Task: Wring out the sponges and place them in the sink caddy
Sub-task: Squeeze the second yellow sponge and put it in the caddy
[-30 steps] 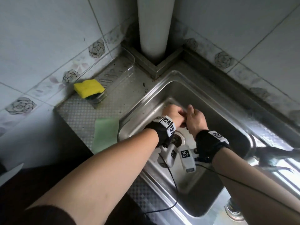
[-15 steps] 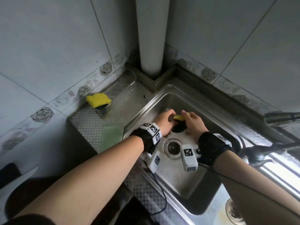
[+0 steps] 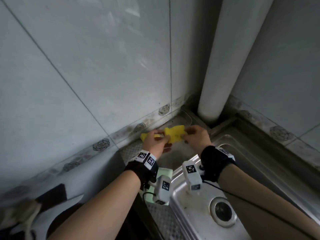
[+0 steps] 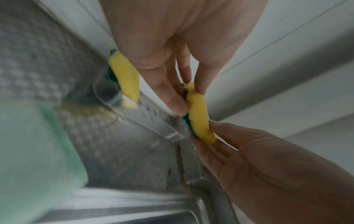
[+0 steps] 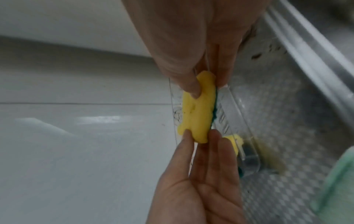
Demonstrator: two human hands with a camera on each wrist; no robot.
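Against the pale tiled wall corner [image 3: 103,66], beside a white pipe [image 3: 223,58], both hands, left hand [image 3: 154,142] and right hand [image 3: 197,136], pinch 1 yellow sponge [image 3: 174,134] above the clear caddy [image 4: 153,121] on the dimpled steel counter [image 4: 47,60], another sponge [image 4: 125,75] already inside.

Glossy wall tiles [image 3: 103,66], embossed steel counter [image 4: 47,53], clear plastic caddy [image 5: 235,106].
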